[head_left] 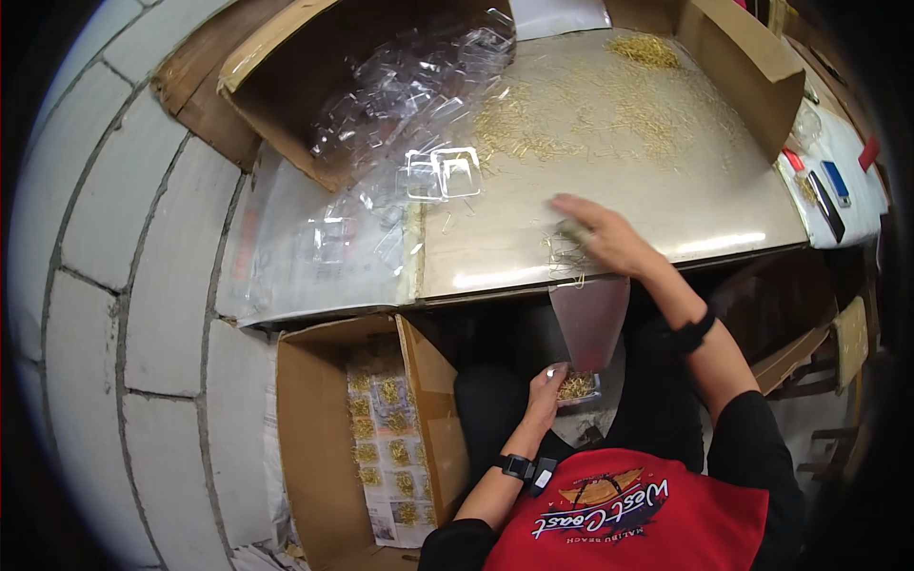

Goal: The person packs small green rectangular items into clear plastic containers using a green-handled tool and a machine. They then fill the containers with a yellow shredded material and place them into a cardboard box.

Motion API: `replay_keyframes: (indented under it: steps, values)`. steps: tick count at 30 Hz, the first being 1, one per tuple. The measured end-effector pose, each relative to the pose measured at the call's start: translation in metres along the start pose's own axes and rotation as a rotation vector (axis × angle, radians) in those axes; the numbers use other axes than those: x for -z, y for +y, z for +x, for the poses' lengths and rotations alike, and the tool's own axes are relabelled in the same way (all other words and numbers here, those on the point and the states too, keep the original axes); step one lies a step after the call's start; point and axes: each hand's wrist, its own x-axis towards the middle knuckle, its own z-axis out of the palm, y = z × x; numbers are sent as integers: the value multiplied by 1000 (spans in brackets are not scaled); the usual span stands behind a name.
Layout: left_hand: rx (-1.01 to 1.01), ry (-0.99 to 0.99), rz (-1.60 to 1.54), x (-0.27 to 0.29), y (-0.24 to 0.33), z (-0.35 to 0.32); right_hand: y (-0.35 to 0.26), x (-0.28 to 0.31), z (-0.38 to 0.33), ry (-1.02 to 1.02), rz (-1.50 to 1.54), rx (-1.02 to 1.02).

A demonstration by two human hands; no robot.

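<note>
My right hand (609,236) is over the table's front edge, fingers stretched out, slightly blurred. Beside its palm, a cluster of thin gold-coloured wire pieces (566,259) lies at the top of a translucent chute (590,319) that slopes down from the edge. Below the chute's lower end, my left hand (545,395) is closed on the side of a small clear plastic box (596,388). Gold pieces (575,385) fill this box. Part of the box is hidden by my fingers and the chute.
More gold wire pieces (647,50) lie heaped and scattered across the metal tabletop (685,205). Clear plastic boxes (419,95) spill from a tipped cardboard box (286,86). Lower left, a cardboard carton (319,438) holds rows of filled boxes (392,421). A block wall (157,285) stands left.
</note>
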Motion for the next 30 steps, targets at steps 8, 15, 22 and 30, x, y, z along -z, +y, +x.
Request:
replay_keyframes:
  steps: [8,15,22,30]
  values:
    - [-33,7,-29,-30,0,11,-29,-36,-79,117,-403,219]
    - [-2,-179,-86,-16,-1,-7,-20,-10,-171,-16,-110,87]
    - [4,-206,-59,-2,13,-37,-10,-22,-196,-79,82,-47]
    - [-227,-88,60,-31,60,-67,-26,-56,-184,-47,-4,52]
